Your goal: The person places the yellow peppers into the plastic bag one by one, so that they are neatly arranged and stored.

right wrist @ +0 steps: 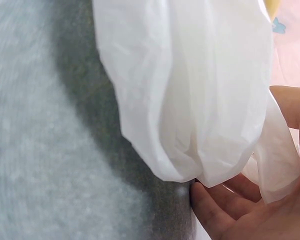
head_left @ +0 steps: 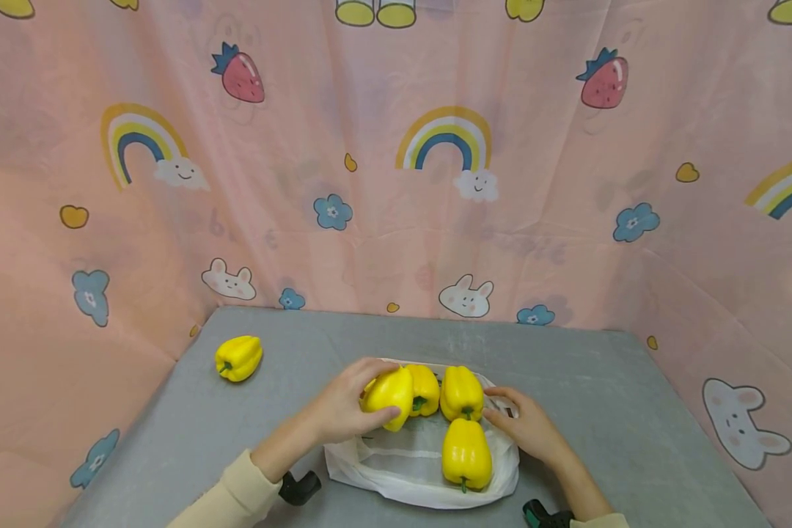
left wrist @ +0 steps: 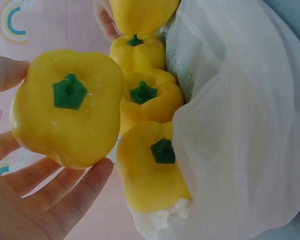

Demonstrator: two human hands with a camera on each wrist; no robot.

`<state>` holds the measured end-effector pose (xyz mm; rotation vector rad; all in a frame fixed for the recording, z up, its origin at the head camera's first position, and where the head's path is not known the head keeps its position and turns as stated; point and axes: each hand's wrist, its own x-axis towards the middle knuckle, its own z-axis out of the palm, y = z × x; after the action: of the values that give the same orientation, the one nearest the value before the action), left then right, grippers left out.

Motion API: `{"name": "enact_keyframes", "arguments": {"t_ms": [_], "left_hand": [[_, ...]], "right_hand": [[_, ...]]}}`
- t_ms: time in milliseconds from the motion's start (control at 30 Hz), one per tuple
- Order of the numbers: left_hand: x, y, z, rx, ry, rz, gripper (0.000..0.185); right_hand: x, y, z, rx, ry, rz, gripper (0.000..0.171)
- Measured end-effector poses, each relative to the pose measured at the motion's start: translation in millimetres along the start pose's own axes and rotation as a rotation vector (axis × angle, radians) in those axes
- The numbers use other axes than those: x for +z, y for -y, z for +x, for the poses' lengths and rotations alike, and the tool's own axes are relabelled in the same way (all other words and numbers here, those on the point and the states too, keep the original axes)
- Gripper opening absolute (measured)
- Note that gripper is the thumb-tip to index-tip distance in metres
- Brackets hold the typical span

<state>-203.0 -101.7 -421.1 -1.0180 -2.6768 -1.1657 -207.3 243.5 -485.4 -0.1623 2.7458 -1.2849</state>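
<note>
Glossy yellow bell pepper (head_left: 388, 394) cupped in curled left hand (head_left: 339, 408) over thin white plastic bag (head_left: 409, 469), its edge pinched by right hand (head_left: 529, 428) at three o'clock, on matte grey tabletop (head_left: 600, 396).

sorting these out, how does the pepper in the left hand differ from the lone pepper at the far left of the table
The held pepper is gripped by the left hand over the white bag, beside three others. The lone pepper lies untouched on the bare grey table, apart from the bag. Both are yellow with green stems.
</note>
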Motion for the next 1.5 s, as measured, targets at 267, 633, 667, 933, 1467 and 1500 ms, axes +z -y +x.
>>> {"name": "enact_keyframes", "arguments": {"t_ms": [267,633,667,933,1467,1500], "left_hand": [[6.9,-2.1,-0.5,0.027,0.012,0.035,0.058],[19.7,-0.7,-4.3,-0.029,0.089,0.031,0.059],[20.9,-0.3,-4.8,-0.031,0.093,0.030,0.059],[29.4,1.1,-6.7,-0.022,0.120,0.018,0.058],[47.4,7.9,-11.6,-0.067,0.202,-0.003,0.060],[48.7,8.1,-12.0,-0.077,0.206,-0.004,0.060]], "right_hand": [[0.0,-1.7,0.8,-0.004,0.001,-0.002,0.058],[-0.7,-2.1,1.0,-0.011,0.003,-0.009,0.057],[-0.7,-2.2,1.0,-0.009,0.003,-0.010,0.057],[-0.5,-2.0,1.0,0.001,-0.001,-0.013,0.056],[-0.5,0.0,-0.3,0.002,-0.003,-0.005,0.056],[-0.5,0.1,-0.4,0.003,-0.003,-0.008,0.056]]}}
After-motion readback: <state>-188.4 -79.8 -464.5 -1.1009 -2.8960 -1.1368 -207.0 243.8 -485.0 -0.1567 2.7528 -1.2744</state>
